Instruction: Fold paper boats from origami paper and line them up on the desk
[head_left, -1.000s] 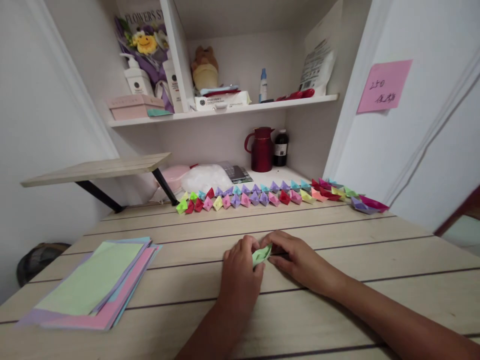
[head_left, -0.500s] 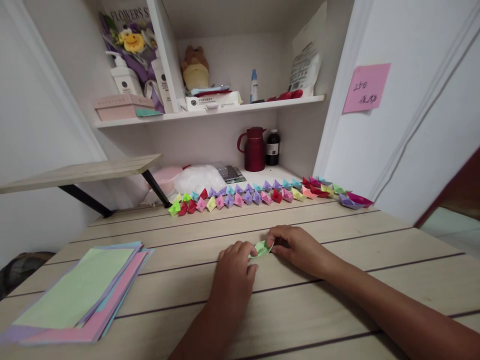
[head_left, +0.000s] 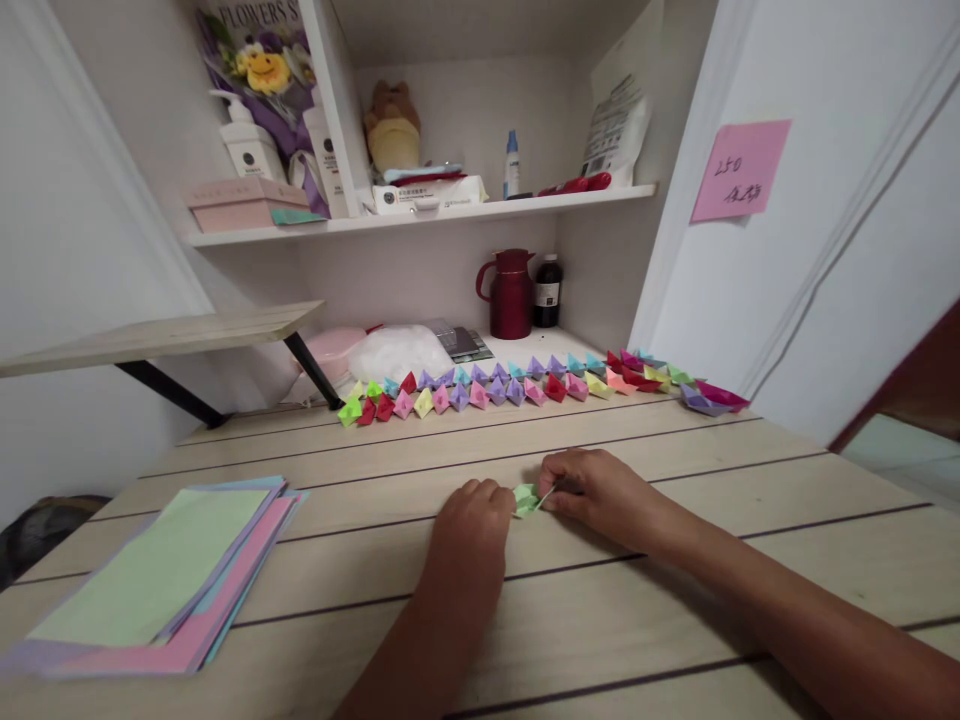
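Note:
A small folded piece of light green paper (head_left: 527, 498) sits between my two hands on the wooden table (head_left: 675, 600). My left hand (head_left: 469, 530) is curled, pinching its left end. My right hand (head_left: 596, 488) is closed on its right end with thumb and fingertips. Most of the paper is hidden by my fingers.
A long row of several coloured folded paper boats (head_left: 517, 385) lines the back of the table. A stack of coloured paper sheets (head_left: 157, 570) lies at the left. Behind stand a red jug (head_left: 513, 294), a dark bottle (head_left: 548, 291) and a raised wooden board (head_left: 161, 335).
Both hands have drawn the green paper slightly away from me and pulled its ends apart; the piece now looks smaller and more bunched. The camera view shifted a little.

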